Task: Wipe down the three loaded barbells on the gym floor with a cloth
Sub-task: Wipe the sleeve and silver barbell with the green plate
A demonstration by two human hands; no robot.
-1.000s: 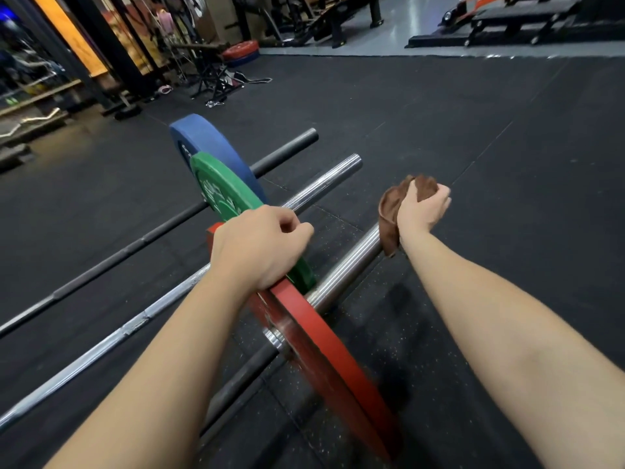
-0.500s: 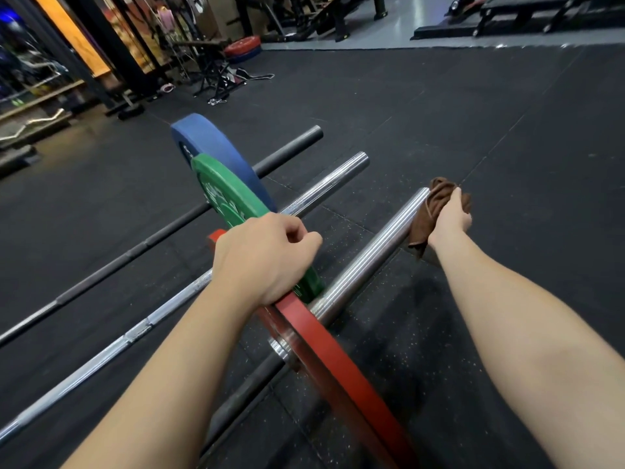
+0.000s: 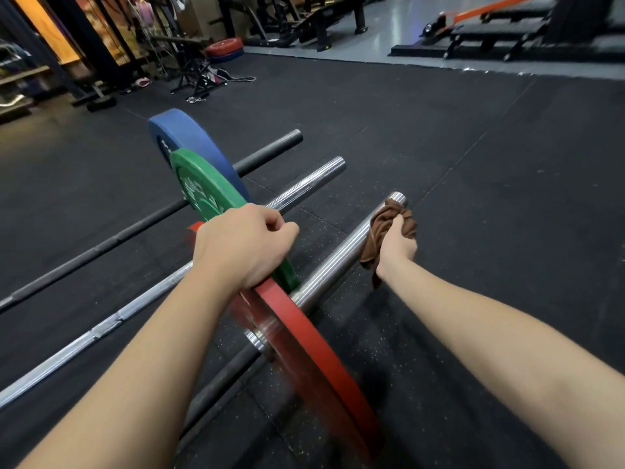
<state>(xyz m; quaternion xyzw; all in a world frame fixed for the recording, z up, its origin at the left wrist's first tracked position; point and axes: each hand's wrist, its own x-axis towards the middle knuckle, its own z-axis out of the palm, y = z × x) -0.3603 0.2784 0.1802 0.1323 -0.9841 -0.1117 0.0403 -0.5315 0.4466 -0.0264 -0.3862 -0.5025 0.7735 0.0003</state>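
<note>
Three barbells lie side by side on the black rubber floor. The nearest carries a red plate (image 3: 324, 363); its chrome sleeve (image 3: 333, 265) points away to the right. My left hand (image 3: 241, 247) grips the top rim of the red plate. My right hand (image 3: 397, 245) holds a brown cloth (image 3: 389, 216) bunched around the far end of that sleeve. The middle chrome bar (image 3: 307, 182) bears a green plate (image 3: 203, 187). The farthest, black bar (image 3: 270, 148) bears a blue plate (image 3: 189, 140).
Racks and a stand (image 3: 192, 72) with stacked plates (image 3: 225, 49) fill the far left. A bench (image 3: 314, 20) and low black platforms (image 3: 490, 32) stand on the grey floor at the back. Open black matting (image 3: 507, 198) stretches to the right of the bars.
My right hand has slid the brown cloth outward along the chrome sleeve, from near the red plate to the sleeve's far end. My left hand has stayed on the red plate.
</note>
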